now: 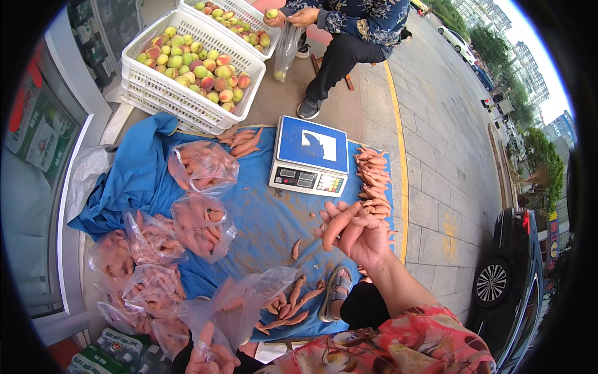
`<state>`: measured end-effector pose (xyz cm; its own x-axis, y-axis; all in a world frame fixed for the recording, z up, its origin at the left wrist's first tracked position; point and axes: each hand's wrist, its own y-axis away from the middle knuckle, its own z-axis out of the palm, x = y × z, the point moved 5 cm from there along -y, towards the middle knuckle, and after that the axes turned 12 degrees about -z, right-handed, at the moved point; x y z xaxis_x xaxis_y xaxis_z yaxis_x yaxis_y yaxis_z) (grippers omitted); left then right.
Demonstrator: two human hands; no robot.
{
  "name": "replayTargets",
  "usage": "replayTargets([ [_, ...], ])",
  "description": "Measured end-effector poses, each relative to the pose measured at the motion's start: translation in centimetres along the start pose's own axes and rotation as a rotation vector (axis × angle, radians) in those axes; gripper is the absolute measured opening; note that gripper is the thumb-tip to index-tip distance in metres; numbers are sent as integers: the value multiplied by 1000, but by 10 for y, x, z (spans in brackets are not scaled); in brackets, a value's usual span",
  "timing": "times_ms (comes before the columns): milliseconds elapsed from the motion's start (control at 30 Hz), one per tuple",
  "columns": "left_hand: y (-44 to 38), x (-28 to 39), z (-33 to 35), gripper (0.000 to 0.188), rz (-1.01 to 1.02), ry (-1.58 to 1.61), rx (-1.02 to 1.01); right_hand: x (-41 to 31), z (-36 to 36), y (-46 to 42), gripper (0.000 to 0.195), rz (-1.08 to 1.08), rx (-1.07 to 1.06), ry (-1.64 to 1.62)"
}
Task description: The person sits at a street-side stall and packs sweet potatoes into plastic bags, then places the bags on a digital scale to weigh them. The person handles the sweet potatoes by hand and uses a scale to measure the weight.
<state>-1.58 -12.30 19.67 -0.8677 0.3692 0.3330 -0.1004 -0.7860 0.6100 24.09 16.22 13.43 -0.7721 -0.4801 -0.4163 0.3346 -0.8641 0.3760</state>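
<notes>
Raised over the right part of the blue cloth (266, 219), my right hand (371, 238) holds a sweet potato (340, 225), with what looks like a second one beside it. At the bottom, my left hand (212, 353) grips a clear plastic bag (247, 299); its contents are hard to make out. Loose sweet potatoes (292, 306) lie between the bag and my sandalled foot (337, 287). Beyond my right hand, a row of sweet potatoes (373, 175) runs along the cloth's right edge. One small sweet potato (296, 249) lies alone mid-cloth.
A digital scale (308, 156) stands at the cloth's far side. Several filled bags of sweet potatoes (203, 226) crowd the left. Peaches fill a white plastic crate (247, 110). Opposite, a seated person (350, 37) holds a fruit and a bag. A black car (507, 276) is at right.
</notes>
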Motion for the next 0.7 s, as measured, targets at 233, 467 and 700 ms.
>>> replayTargets([
  [233,-17,0,24,61,38,-53,-79,-35,27,0,56,-194,-59,-58],
  [467,-25,3,17,93,132,-82,69,-8,34,1,61,-77,-70,-26],
  [700,-24,3,29,92,56,-110,30,53,43,28,62,118,-254,226],
])
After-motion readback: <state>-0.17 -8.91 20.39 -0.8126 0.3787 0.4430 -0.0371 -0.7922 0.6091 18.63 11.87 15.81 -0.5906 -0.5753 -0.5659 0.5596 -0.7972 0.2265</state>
